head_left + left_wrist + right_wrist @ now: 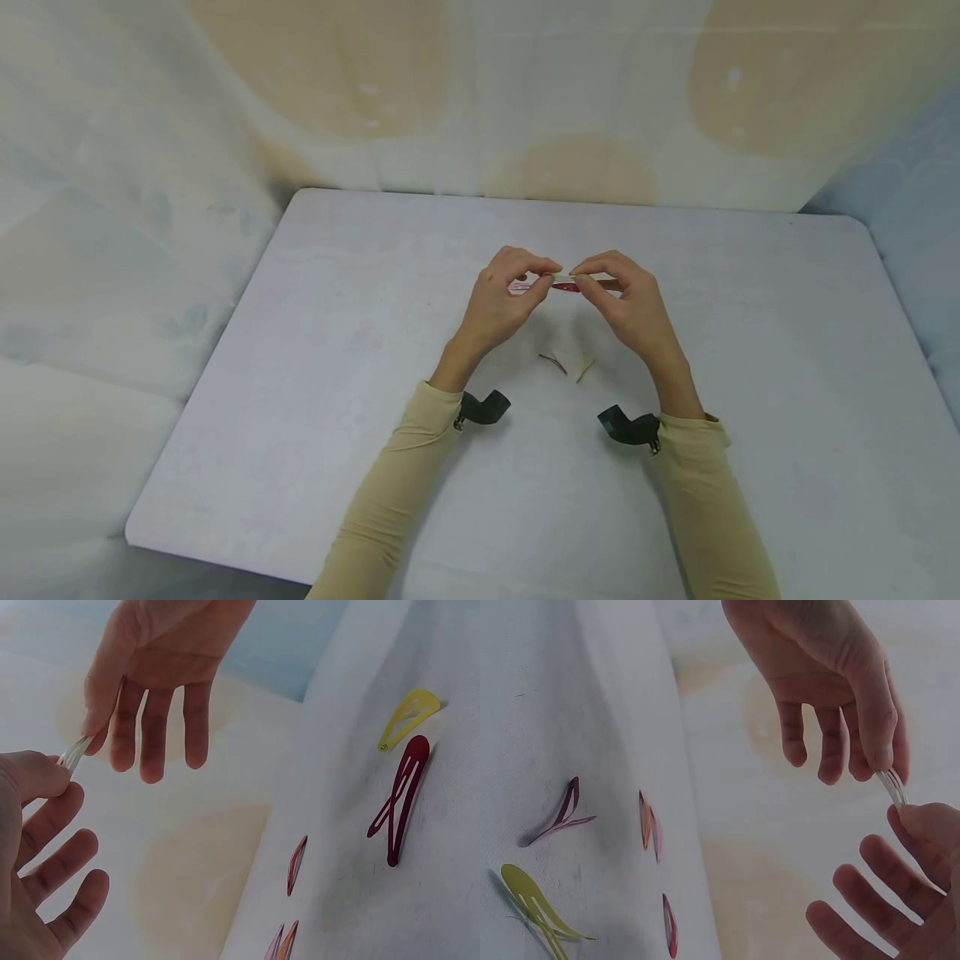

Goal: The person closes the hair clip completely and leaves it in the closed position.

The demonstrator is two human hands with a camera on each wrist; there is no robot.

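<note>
Fingertips of the left hand (501,293) and right hand (628,300) pinch a clear hair clip (564,274); best flexed gently, held above the table (315,350).

A white table (315,400) stands against a pale wall with tan patches (577,92). On the table lie several snap hair clips. A dark red clip (400,799) rests open just beside a yellow clip (409,718). Farther along the table from the dark red clip lies a red clip (296,865), and beyond that an orange clip (287,941) touching a pink clip (273,946).
</note>
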